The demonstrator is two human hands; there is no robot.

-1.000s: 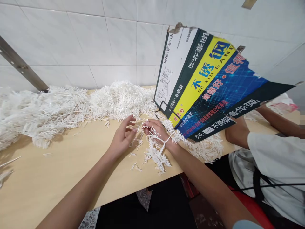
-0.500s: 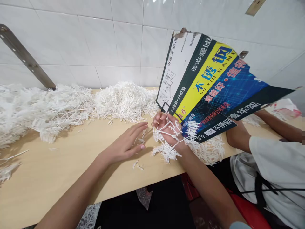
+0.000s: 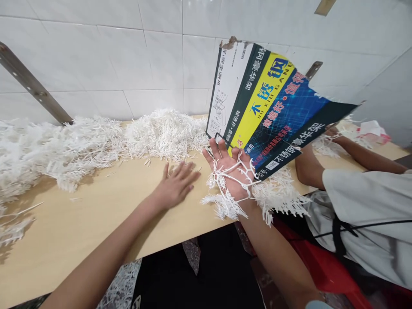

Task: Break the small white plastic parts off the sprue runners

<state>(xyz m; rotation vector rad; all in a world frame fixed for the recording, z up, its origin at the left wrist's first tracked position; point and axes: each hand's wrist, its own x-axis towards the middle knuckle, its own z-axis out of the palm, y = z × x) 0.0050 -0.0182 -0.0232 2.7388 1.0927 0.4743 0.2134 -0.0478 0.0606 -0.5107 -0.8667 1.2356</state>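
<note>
My left hand (image 3: 176, 185) is palm down just over the table, its fingers spread and nothing in it. To its right, my right hand (image 3: 230, 171) is turned palm up with fingers stretched apart. Thin white branching plastic strands (image 3: 243, 176) lie across that palm and fingers, and tufts of them hang down beside the wrist. Right behind the right hand stands a printed cardboard sheet (image 3: 262, 111) in yellow, blue and dark green, with a black clip (image 3: 219, 136) near its lower left corner.
A long heap of white plastic pieces (image 3: 164, 133) runs along the tiled wall (image 3: 161, 56) on the wooden table (image 3: 106, 214). More white pieces (image 3: 283, 193) lie to the right of my wrist. A co-worker's forearm (image 3: 309, 167) and pale shirt (image 3: 363, 206) are at the right.
My right hand's fingers have opened out from a curl, the strands still over the palm. My left hand has turned palm down with its fingers spread. The view has shifted slightly.
</note>
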